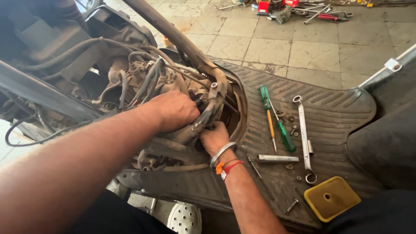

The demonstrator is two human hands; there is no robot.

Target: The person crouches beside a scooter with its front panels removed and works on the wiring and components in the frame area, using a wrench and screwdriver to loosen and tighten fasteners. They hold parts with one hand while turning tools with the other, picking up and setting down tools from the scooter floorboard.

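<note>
My left hand point(175, 110) reaches into the opened front of a scooter and presses on a bundle of dark cables and hoses point(147, 80) beside a grimy metal part point(212, 93). My right hand point(215, 136), with a metal bangle and red threads at the wrist, comes up from below and grips the same cluster near the frame tube point(182, 43). The fingers of both hands are curled into the parts and partly hidden, so what each one holds is unclear.
On the ribbed rubber floor mat point(338, 112) lie a green screwdriver point(284, 134), a thinner yellow-handled driver point(269, 125), a long ring spanner point(303, 134), a metal socket bar point(277, 158), loose bolts and a yellow square cover point(331, 198). More tools point(299, 11) lie on the tiled floor beyond.
</note>
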